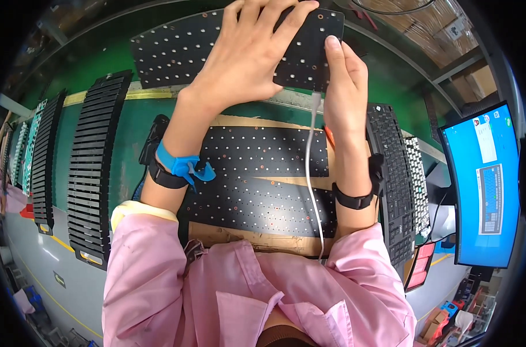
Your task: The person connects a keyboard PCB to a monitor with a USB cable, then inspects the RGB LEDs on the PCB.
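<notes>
A long black circuit board [176, 49] dotted with small white parts is held up at the far side. My left hand [240, 52] spans it, fingers spread over the far edge and thumb at the near edge. My right hand [347, 75] grips its right end, thumb on top; the other fingers are partly hidden behind. A white cable [308, 162] meets the board's near edge beside my right hand and runs down toward me. Below lie two more black circuit boards, the farther one [245, 147] and the nearer one [234, 202], on brown cardboard [240, 234].
Slatted black racks [89, 168] stand at left. To the right are a black keyboard [385, 168], a white-keyed keyboard [416, 179] and a lit monitor [494, 202]. A blue strap [179, 165] circles my left wrist. An orange item [330, 136] lies by my right forearm.
</notes>
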Available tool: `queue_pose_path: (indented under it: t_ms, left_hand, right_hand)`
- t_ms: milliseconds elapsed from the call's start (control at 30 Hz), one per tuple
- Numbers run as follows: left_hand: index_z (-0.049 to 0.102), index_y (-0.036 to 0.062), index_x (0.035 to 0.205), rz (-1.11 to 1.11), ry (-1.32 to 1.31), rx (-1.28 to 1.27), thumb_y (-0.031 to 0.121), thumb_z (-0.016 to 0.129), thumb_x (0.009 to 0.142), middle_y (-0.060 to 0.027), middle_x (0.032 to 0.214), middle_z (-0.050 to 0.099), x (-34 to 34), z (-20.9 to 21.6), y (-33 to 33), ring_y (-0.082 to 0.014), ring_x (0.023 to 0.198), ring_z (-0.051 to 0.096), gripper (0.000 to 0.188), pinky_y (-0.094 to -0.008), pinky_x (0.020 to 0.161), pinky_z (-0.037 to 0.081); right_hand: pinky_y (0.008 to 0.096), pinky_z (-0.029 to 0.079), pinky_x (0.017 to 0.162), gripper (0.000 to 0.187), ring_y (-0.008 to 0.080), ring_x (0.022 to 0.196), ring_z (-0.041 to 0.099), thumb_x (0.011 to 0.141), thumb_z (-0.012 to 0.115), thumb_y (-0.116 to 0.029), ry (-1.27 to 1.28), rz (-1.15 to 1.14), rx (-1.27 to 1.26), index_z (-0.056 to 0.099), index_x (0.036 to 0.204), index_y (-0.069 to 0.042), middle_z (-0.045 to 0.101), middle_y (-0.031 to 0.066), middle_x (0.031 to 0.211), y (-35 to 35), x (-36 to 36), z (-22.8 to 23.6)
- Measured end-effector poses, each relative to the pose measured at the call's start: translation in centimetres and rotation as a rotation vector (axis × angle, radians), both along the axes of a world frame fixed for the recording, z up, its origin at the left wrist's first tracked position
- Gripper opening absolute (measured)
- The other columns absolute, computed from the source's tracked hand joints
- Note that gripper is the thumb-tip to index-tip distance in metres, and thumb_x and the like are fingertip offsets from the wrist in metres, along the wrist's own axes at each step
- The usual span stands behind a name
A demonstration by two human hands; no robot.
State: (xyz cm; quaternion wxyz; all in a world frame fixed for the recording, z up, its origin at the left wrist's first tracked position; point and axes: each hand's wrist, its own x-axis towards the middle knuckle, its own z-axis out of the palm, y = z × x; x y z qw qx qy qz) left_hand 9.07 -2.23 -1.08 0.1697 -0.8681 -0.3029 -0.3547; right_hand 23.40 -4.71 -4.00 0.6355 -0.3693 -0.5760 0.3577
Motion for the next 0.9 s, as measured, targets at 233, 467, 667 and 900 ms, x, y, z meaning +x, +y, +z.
queue_pose_path:
  t_ms: [233, 467, 667, 900]
  left_hand:
    - [0.019, 0.005, 0.131, -0.223, -0.363, -0.162, 0.045, 0.072, 0.052, -0.0182, 0.129, 0.024, -4.0, 0.0, 2.5, -0.0324, 0.12, 0.02, 0.103, -0.0441, 0.1, 0.013]
    - [0.046, 0.0077, 0.118, 0.246, -0.718, -0.43, 0.041, 0.051, 0.08, -0.0096, 0.094, 0.059, -13.9, -0.5, 3.9, -0.0164, 0.085, 0.054, 0.05, -0.0281, 0.081, 0.038]
    - [0.055, 0.0039, 0.108, 0.029, -0.622, -0.618, 0.028, 0.041, 0.088, -0.0049, 0.085, 0.061, -13.5, 0.3, 3.7, -0.0102, 0.081, 0.053, 0.034, -0.024, 0.078, 0.039]
    - [0.057, 0.0024, 0.105, 0.012, -0.741, -0.526, 0.023, 0.04, 0.088, -0.0043, 0.088, 0.061, -13.8, 1.0, 3.0, -0.0101, 0.081, 0.053, 0.031, -0.0226, 0.077, 0.039]
  right_hand:
    - [0.0198, 0.042, 0.068, 0.025, 0.0077, 0.075, 0.054, 0.087, 0.045, -0.018, 0.234, -0.099, -0.04, 0.057, 0.09, 0.004, 0.06, 0.0048, 0.085, 2.7, 3.8, -1.5]
    - [0.0206, 0.043, 0.062, 0.023, 0.0091, 0.069, 0.055, 0.085, 0.047, -0.019, 0.429, -0.112, 0.034, 0.058, 0.088, 0.001, 0.06, 0.0038, 0.08, 2.7, 6.3, 0.1]
    - [0.0196, 0.042, 0.059, 0.022, 0.0079, 0.065, 0.054, 0.085, 0.048, -0.02, 0.441, -0.122, 0.101, 0.059, 0.085, -0.001, 0.059, 0.0024, 0.077, 2.5, 6.9, -0.1]
    - [0.0192, 0.042, 0.057, 0.021, 0.0067, 0.061, 0.053, 0.084, 0.05, -0.021, 0.426, -0.066, 0.138, 0.059, 0.082, -0.002, 0.058, 0.0012, 0.073, 2.7, 7.1, -0.2]
